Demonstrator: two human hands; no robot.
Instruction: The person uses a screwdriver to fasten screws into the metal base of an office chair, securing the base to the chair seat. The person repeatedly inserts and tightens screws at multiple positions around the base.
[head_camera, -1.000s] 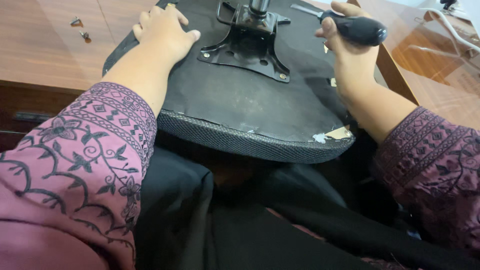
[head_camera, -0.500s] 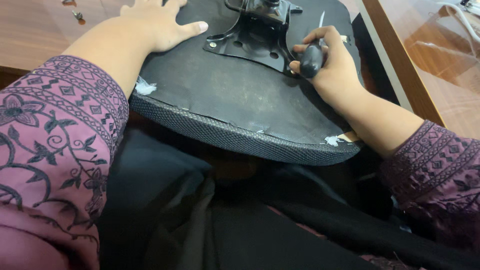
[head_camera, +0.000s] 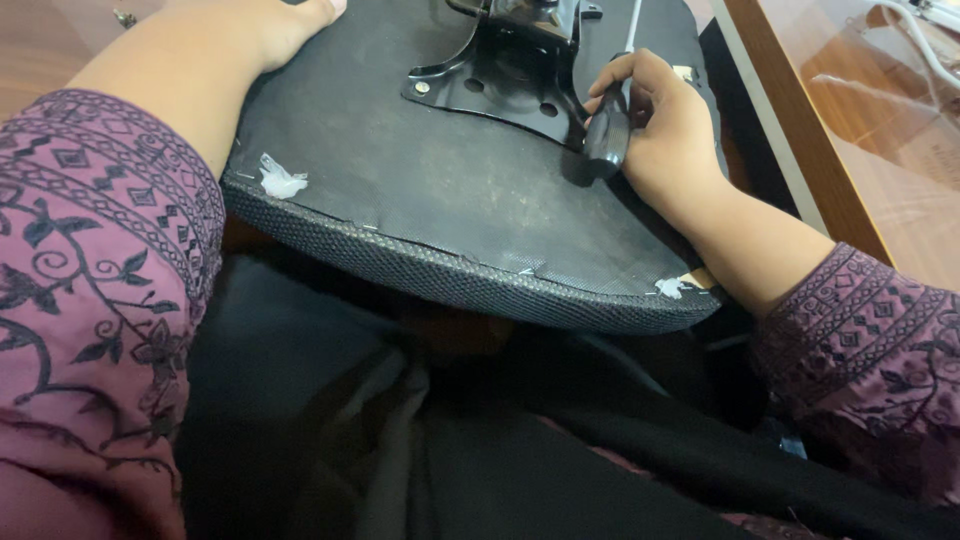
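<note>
Screwdriver comes down to the bracket of an upturned chair seat.

Compared with a second ago, the right hand (head_camera: 665, 135) has lowered the black-handled screwdriver (head_camera: 608, 135), fist closed round it, shaft up beside the black metal bracket (head_camera: 505, 75). The left hand (head_camera: 285, 25) has slid toward the chair seat (head_camera: 440, 200) edge, pressed flat, fingers out of view. A loose screw (head_camera: 125, 18) lies on the wooden table (head_camera: 40, 50).
</note>
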